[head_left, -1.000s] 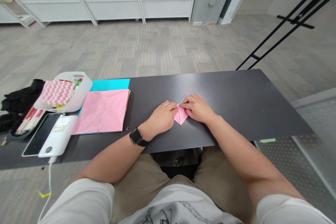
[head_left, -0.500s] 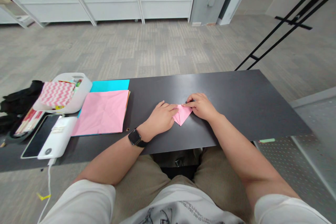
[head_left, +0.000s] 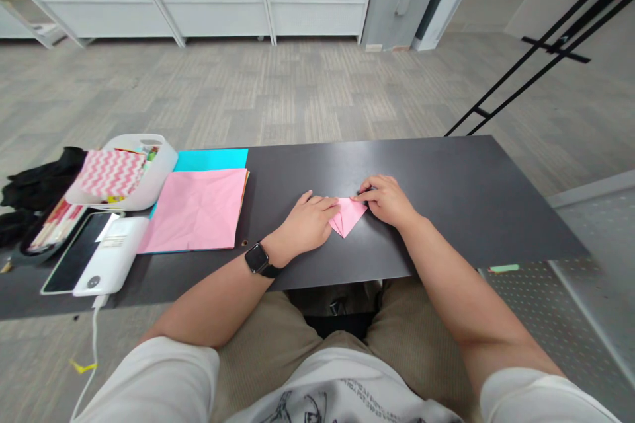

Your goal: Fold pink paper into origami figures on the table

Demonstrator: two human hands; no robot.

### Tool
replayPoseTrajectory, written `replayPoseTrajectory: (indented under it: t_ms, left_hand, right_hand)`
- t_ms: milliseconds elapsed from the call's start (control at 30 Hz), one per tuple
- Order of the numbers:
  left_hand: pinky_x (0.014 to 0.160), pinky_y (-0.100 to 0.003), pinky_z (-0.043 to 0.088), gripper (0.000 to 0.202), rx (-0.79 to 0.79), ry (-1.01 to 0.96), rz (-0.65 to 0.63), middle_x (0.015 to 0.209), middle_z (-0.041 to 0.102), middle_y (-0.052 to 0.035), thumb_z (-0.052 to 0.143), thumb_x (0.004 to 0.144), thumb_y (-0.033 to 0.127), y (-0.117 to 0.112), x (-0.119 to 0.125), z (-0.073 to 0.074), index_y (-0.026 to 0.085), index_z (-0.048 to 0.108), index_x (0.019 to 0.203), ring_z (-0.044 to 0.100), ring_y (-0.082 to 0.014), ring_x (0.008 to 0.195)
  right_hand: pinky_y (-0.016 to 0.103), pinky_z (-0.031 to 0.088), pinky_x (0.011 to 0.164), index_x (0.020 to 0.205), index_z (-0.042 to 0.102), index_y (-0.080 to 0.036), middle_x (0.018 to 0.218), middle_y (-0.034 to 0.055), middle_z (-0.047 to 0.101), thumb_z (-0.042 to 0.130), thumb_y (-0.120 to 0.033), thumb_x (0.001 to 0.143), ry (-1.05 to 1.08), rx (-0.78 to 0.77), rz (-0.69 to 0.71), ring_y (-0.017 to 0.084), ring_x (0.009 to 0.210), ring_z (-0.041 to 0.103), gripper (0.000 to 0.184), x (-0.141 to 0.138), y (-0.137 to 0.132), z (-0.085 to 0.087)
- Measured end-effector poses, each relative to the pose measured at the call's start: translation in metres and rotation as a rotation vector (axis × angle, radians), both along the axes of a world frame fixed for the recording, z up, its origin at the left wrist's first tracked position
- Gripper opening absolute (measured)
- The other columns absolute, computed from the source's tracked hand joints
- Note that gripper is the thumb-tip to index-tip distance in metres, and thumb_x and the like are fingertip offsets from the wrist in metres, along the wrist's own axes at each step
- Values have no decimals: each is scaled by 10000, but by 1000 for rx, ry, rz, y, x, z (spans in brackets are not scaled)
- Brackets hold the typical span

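A small piece of folded pink paper (head_left: 350, 214) lies on the dark table, its point turned toward me and a crease running down its left part. My left hand (head_left: 311, 219) rests flat over the paper's left side, fingers stretched out and covering that corner. At the upper right corner, my right hand (head_left: 387, 201) has its index finger and thumb closed on the paper's edge, with the other fingers curled. The exact contact under the right fingertips is partly hidden. A black watch sits on my left wrist.
Left of my hands lies a stack of pink sheets (head_left: 198, 210) over a blue sheet (head_left: 213, 159). Farther left are a white basket (head_left: 161, 175), a white power bank (head_left: 112, 258) with a cable, a dark-screened tablet (head_left: 74, 258) and black cloth (head_left: 44, 178).
The right fingertips have slid slightly right along the paper's top edge, uncovering a little more of it. My left hand stays on the paper. The whole view has shifted slightly.
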State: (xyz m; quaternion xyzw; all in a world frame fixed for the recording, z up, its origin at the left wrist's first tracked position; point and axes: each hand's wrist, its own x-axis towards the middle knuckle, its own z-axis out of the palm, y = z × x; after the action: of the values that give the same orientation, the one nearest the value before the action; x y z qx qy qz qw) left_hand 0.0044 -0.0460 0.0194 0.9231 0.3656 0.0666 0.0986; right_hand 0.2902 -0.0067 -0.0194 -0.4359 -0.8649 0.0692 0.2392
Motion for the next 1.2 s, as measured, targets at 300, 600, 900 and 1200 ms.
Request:
replayPoseTrajectory:
  t_ms: [300, 600, 900, 1200]
  left_hand:
    - [1296, -591, 347, 468, 10, -16, -4, 1607, 604, -72, 516, 1007, 192, -1, 0, -3, 247, 672, 1445, 589, -285, 1397]
    - [1294, -589, 345, 455, 24, -17, 1, 1569, 639, -65, 510, 1013, 176, 0, 0, -2, 257, 689, 1424, 597, -278, 1372]
    - [1287, -716, 273, 373, 28, -16, 82, 1465, 725, -4, 522, 1053, 243, 2, -4, 5, 318, 767, 1325, 624, -312, 1271]
    - [1273, -733, 275, 313, -12, -39, 221, 1258, 820, -11, 526, 1058, 269, 3, -7, 17, 302, 829, 1130, 680, -302, 1135]
  right_hand:
    - [445, 442, 892, 1117, 871, -344, 1015, 62, 742, 572, 4, 882, 34, 27, -99, 261, 977, 643, 516, 2, 2, 0]
    - [524, 416, 1063, 1195, 845, -436, 1268, 46, 737, 620, -96, 946, 23, -23, 69, 287, 1208, 620, 478, -21, -4, 0]
    - [548, 392, 1123, 1149, 858, -446, 1309, 37, 738, 627, -54, 917, 6, -33, 8, 295, 1260, 596, 511, -20, -2, -4]
    - [555, 399, 1123, 1159, 855, -448, 1315, 35, 736, 635, -52, 907, 5, -56, 13, 301, 1260, 602, 518, -18, -1, -4]
